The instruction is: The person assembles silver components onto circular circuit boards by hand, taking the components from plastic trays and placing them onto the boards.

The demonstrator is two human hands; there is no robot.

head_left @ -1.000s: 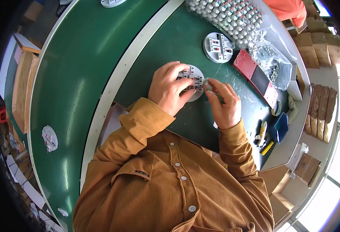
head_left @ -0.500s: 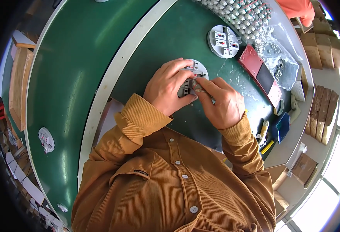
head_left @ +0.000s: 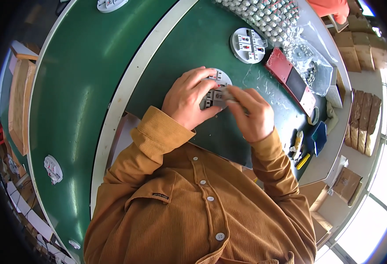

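My left hand (head_left: 188,97) curves around a round white plastic disc (head_left: 221,77) on the green work surface, fingers over its far side and thumb along its near edge. Small rectangular compartments, dark slots and red bits show on the disc; the hand covers much of it. Over the disc's right side, my right hand (head_left: 254,115) is closed, fingertips pinched together. A greyish object between those fingers is blurred and partly hidden. A second white disc (head_left: 247,46) with red and black parts in its compartments lies farther off to the right.
Bubbled trays of round metal parts (head_left: 268,17) and a clear plastic bag (head_left: 321,75) fill the far right. A red case (head_left: 283,66), tape roll (head_left: 313,116) and yellow-handled tool (head_left: 303,161) lie right. A green belt (head_left: 70,110) carrying several discs runs left, past a pale rail (head_left: 136,70).
My right fingertips have drawn slightly back from the disc, uncovering a grey part on it. The discs on the left belt have moved nearer, and one more shows at the top.
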